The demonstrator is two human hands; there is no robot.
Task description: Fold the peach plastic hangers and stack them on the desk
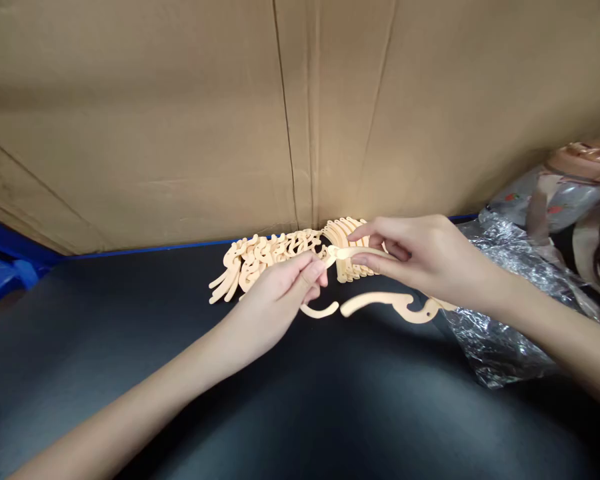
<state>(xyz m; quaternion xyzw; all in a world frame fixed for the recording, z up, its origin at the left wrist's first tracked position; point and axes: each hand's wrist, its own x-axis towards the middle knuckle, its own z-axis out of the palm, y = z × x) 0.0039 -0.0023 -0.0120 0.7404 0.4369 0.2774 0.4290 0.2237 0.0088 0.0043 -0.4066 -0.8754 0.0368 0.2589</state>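
Observation:
My left hand (285, 287) pinches a small cream plastic piece between thumb and fingers, most of it hidden. My right hand (415, 257) grips a long cream plastic hanger arm (353, 253), whose near end meets the left hand's piece at a bright spot. Whether the two are joined I cannot tell. Below the right hand, another hanger arm (380, 298) with a notch and a holed round end lies on the black surface. A thin curved hook (321, 313) shows beside my left hand.
Behind my hands lie a loose heap of cream curved pieces (253, 260) and a neat row of hanger arms (336, 233). A cardboard wall (205, 133) rises at the back. Crumpled clear plastic (500, 340) and bagged items (575, 173) occupy the right side of the black table (280, 413).

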